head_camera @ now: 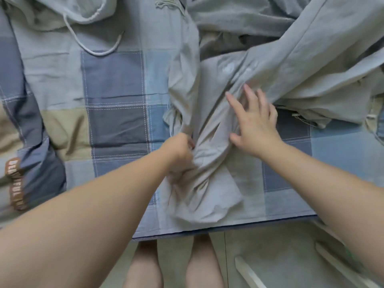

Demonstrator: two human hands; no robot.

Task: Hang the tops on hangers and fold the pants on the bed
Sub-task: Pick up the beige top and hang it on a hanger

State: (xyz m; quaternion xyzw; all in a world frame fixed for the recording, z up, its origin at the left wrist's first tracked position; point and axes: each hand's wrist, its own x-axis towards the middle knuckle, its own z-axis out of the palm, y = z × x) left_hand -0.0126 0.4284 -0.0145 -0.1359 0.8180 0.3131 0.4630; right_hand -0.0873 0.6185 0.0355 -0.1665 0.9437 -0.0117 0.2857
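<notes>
A light grey garment [207, 183] lies crumpled on the checked bed sheet [116, 84], running from the bed's near edge up toward the top right. My left hand [179, 154] grips a bunched fold of this cloth near its middle. My right hand [255, 125] lies flat on the same cloth a little further back, fingers spread and straight. I cannot tell whether the garment is a top or pants.
A pale hoodie with a white drawstring [87, 38] lies at the back left. More grey clothes [239, 19] are heaped at the back right. A blue pillow with a brown label [14, 183] lies at left. The bed edge [207, 229] is near; white bars [249, 273] stand on the floor.
</notes>
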